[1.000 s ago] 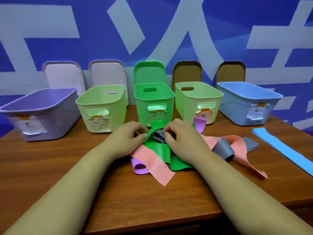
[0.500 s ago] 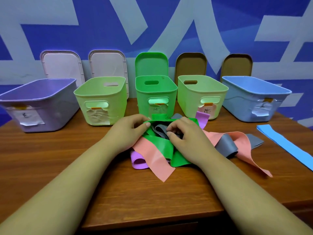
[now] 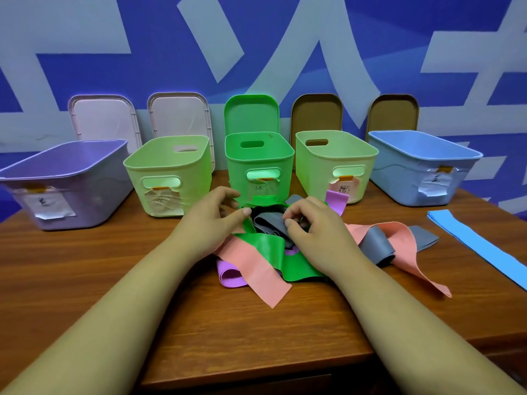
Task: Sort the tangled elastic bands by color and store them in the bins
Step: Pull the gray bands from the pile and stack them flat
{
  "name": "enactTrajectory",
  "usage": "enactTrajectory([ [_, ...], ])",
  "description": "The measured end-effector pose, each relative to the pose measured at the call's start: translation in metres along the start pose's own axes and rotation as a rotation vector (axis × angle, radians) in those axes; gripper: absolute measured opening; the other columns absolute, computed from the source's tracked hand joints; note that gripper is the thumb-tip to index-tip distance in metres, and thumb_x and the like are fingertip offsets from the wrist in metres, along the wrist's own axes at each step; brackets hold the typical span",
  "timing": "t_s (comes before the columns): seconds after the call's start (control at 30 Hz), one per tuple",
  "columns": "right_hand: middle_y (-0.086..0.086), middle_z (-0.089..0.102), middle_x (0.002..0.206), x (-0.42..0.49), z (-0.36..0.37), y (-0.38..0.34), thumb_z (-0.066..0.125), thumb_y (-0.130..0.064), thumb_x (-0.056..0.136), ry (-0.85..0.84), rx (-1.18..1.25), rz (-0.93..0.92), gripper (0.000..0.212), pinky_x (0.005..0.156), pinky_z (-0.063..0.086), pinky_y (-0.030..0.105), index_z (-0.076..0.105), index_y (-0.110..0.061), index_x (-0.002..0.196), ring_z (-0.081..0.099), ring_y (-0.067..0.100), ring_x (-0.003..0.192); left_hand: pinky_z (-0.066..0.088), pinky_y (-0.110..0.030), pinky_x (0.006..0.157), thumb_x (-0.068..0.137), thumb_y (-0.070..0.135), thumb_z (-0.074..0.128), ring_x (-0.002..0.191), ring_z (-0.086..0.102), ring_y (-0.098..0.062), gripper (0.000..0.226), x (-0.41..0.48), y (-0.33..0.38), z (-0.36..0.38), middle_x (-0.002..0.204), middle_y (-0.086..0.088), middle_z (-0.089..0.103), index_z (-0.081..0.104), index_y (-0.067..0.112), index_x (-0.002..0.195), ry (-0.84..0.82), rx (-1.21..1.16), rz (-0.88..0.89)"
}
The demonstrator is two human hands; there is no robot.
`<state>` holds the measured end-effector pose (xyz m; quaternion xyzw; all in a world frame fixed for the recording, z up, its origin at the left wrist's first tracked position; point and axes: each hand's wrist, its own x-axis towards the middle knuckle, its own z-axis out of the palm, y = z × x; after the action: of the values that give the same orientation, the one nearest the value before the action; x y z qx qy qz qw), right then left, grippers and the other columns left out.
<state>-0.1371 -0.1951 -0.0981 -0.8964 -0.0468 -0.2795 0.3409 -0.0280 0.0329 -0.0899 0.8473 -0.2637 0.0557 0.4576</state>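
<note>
Left hand (image 3: 209, 220) fingers pinch the green band (image 3: 268, 246); right hand (image 3: 316, 226) fingers pinch the grey band (image 3: 271, 220) on the tabletop (image 3: 114, 275).

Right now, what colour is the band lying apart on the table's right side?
Bright blue band, flat and untangled; head view.

five bins (image 3: 258, 158) stand in a row beyond the hands (image 3: 316, 232), lids (image 3: 251, 114) propped behind them; tangled bands (image 3: 265, 252) lie under the hands, a loose band (image 3: 482, 246) far to their right.
</note>
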Motion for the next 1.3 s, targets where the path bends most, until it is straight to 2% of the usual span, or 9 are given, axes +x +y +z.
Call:
enactTrajectory([
  [0.17, -0.013, 0.058, 0.098, -0.001, 0.0, -0.001, 0.068, -0.013, 0.097, -0.023, 0.008, 0.028, 0.017, 0.075, 0.039, 0.005, 0.068, -0.029, 0.093, 0.058, 0.004, 0.09, 0.055, -0.036, 0.089, 0.095, 0.059, 0.066, 0.099, 0.064, -0.006, 0.041, -0.004, 0.003, -0.007, 0.112, 0.014, 0.065, 0.064, 0.029, 0.123, -0.119, 0.3, 0.002],
  [0.33, -0.013, 0.058, 0.097, -0.002, 0.0, -0.002, 0.068, -0.013, 0.098, -0.036, 0.018, 0.039, 0.015, 0.073, 0.04, 0.007, 0.069, -0.027, 0.093, 0.059, 0.006, 0.086, 0.055, -0.031, 0.078, 0.099, 0.052, 0.064, 0.087, 0.069, -0.004, 0.021, -0.004, 0.003, -0.015, 0.088, 0.014, 0.075, 0.07, 0.032, 0.1, -0.046, 0.277, -0.012],
  [0.5, -0.014, 0.058, 0.098, -0.002, -0.001, -0.002, 0.068, -0.019, 0.099, -0.035, -0.007, 0.016, 0.01, 0.075, 0.04, 0.009, 0.071, -0.028, 0.096, 0.057, 0.004, 0.09, 0.044, -0.027, 0.065, 0.1, 0.049, 0.064, 0.082, 0.063, -0.002, 0.018, -0.009, 0.01, -0.017, 0.086, 0.013, 0.072, 0.074, 0.034, 0.102, -0.069, 0.326, 0.045],
  [0.6, -0.013, 0.058, 0.1, -0.002, 0.0, 0.0, 0.07, -0.023, 0.098, -0.029, -0.028, -0.016, 0.007, 0.08, 0.043, 0.014, 0.073, -0.028, 0.1, 0.057, 0.006, 0.096, 0.043, -0.023, 0.069, 0.096, 0.048, 0.07, 0.085, 0.062, 0.001, 0.022, -0.008, 0.009, -0.015, 0.091, 0.018, 0.07, 0.071, 0.035, 0.114, -0.085, 0.343, 0.091],
  [0.73, -0.012, 0.059, 0.1, -0.003, 0.0, -0.001, 0.073, -0.03, 0.096, -0.024, 0.009, -0.072, 0.005, 0.085, 0.047, 0.024, 0.072, -0.031, 0.1, 0.058, 0.008, 0.1, 0.053, -0.027, 0.084, 0.084, 0.052, 0.083, 0.098, 0.064, -0.006, 0.055, -0.009, 0.012, -0.021, 0.11, 0.016, 0.066, 0.055, 0.035, 0.128, -0.151, 0.156, 0.107],
  [0.9, -0.016, 0.055, 0.101, -0.006, 0.004, -0.008, 0.067, -0.058, 0.09, -0.126, -0.109, -0.227, 0.03, 0.088, 0.045, 0.034, 0.069, -0.036, 0.111, 0.052, 0.013, 0.102, 0.057, -0.036, 0.093, 0.077, 0.062, 0.081, 0.1, 0.066, -0.009, 0.055, -0.009, 0.005, -0.029, 0.11, 0.01, 0.066, 0.059, 0.032, 0.117, -0.335, 0.335, -0.027],
  [1.1, -0.011, 0.053, 0.103, 0.001, 0.005, 0.004, 0.069, -0.033, 0.097, 0.055, -0.147, -0.088, 0.015, 0.089, 0.052, 0.041, 0.068, -0.027, 0.11, 0.054, 0.012, 0.098, 0.042, -0.018, 0.077, 0.087, 0.028, 0.084, 0.09, 0.059, -0.006, 0.02, -0.009, 0.018, -0.012, 0.094, 0.007, 0.063, 0.065, 0.025, 0.095, -0.079, 0.205, 0.27],
  [1.2, -0.011, 0.053, 0.105, 0.003, 0.004, 0.011, 0.074, -0.041, 0.095, -0.004, -0.203, 0.0, 0.024, 0.091, 0.052, 0.04, 0.072, -0.028, 0.115, 0.055, 0.013, 0.102, 0.044, -0.022, 0.08, 0.09, 0.027, 0.082, 0.09, 0.057, -0.006, 0.011, -0.005, 0.022, -0.001, 0.094, 0.01, 0.063, 0.074, 0.03, 0.098, -0.074, 0.274, 0.376],
  [1.3, -0.008, 0.056, 0.109, 0.003, 0.005, 0.009, 0.073, -0.053, 0.094, -0.074, -0.234, 0.022, 0.037, 0.095, 0.051, 0.042, 0.076, -0.029, 0.122, 0.055, 0.017, 0.109, 0.047, -0.031, 0.085, 0.094, 0.031, 0.077, 0.094, 0.056, -0.01, 0.021, -0.001, 0.021, 0.008, 0.101, 0.011, 0.063, 0.073, 0.032, 0.114, -0.057, 0.379, 0.391],
])
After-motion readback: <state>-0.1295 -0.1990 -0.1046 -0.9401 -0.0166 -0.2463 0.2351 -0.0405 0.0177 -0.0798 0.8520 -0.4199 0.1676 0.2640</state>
